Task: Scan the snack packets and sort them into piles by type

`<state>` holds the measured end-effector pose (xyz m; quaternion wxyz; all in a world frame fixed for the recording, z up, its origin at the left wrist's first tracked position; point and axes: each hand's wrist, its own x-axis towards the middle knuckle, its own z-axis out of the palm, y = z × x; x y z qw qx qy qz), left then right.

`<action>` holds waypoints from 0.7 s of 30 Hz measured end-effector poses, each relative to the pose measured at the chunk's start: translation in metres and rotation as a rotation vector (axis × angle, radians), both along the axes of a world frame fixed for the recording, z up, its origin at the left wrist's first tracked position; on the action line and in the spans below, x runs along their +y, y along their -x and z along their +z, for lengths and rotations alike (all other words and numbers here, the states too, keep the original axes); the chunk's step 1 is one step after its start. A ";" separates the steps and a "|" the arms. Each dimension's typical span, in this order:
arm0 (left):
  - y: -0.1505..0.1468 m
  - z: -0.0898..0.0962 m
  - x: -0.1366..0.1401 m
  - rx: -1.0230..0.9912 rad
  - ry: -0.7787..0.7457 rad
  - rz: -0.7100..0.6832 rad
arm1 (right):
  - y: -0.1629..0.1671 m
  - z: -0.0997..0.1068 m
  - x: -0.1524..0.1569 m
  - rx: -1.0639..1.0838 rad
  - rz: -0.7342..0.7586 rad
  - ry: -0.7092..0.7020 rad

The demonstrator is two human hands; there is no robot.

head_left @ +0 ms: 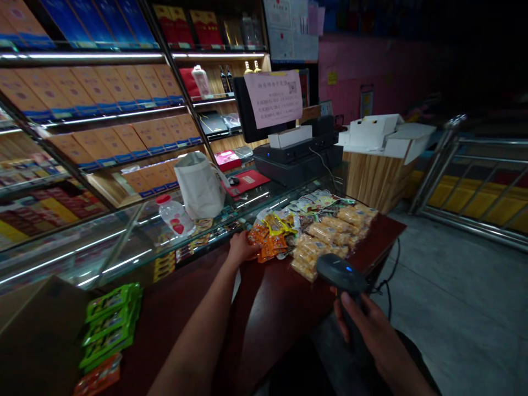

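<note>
In my right hand (365,322) is a dark barcode scanner (340,272) with a lit blue light, its head tilted over the counter edge. My left hand (242,247) reaches forward to the orange snack packets (272,247), its fingers curled on the near-left ones; the fingertips are partly hidden. Yellow packets (277,223) lie just behind. Beside these, clear packs of pale yellow snacks (307,256) are laid out in rows. More small packets (315,202) spread along the back. All lie on the dark red counter (268,308).
Green packets (109,324) and a cardboard box (37,330) sit at left. A red-capped bottle (175,214) and a white bag (200,184) stand on the glass case (124,247). Behind is a monitor (243,110) with a paper sheet. A metal railing (437,165) is at right.
</note>
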<state>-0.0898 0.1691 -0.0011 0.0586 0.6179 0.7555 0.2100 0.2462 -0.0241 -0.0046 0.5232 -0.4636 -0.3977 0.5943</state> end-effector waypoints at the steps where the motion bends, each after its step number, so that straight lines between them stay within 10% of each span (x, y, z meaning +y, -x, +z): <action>1: 0.000 0.000 -0.001 0.002 0.000 0.007 | 0.002 -0.001 0.001 0.019 -0.009 0.005; 9: 0.003 -0.003 -0.032 -0.154 -0.149 -0.011 | 0.014 -0.010 0.004 0.075 0.022 0.012; 21: -0.069 0.019 -0.135 -1.335 0.081 -0.203 | 0.028 -0.003 0.009 0.022 0.068 -0.015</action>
